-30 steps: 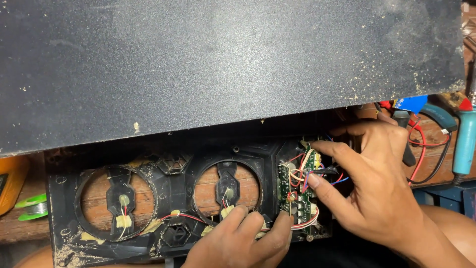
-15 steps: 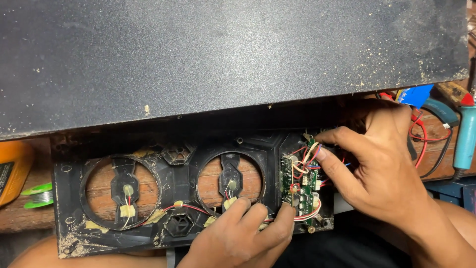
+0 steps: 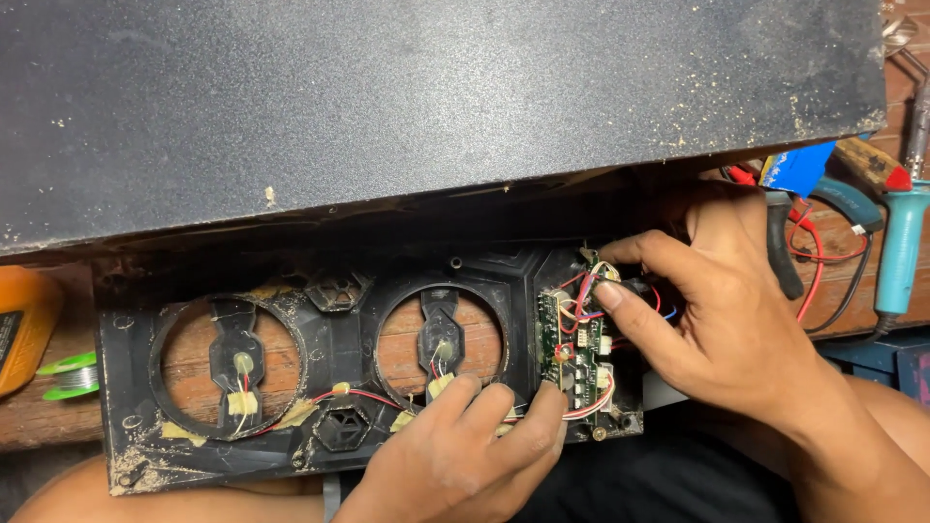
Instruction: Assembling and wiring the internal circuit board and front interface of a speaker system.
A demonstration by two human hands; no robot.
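Note:
A dusty black plastic panel (image 3: 339, 320) with two round openings lies in front of me, under the edge of a large black box (image 3: 417, 97). A green circuit board (image 3: 572, 349) with red, white and blue wires sits at the panel's right end. My left hand (image 3: 465, 455) grips the panel's lower edge just left of the board, fingers curled over it. My right hand (image 3: 727, 310) reaches in from the right, its fingertips pinching the wires and a small connector at the board's top right.
To the right lie a teal-handled soldering iron (image 3: 901, 242), a screwdriver (image 3: 872, 165), pliers and red wires on a wooden bench. An orange device (image 3: 24, 324) and a green spool of solder (image 3: 73, 378) sit at the left.
The view has shifted slightly, so the panel sits a little higher and to the right. My right hand's fingers have moved upward along the board's wires. My left hand keeps its grip.

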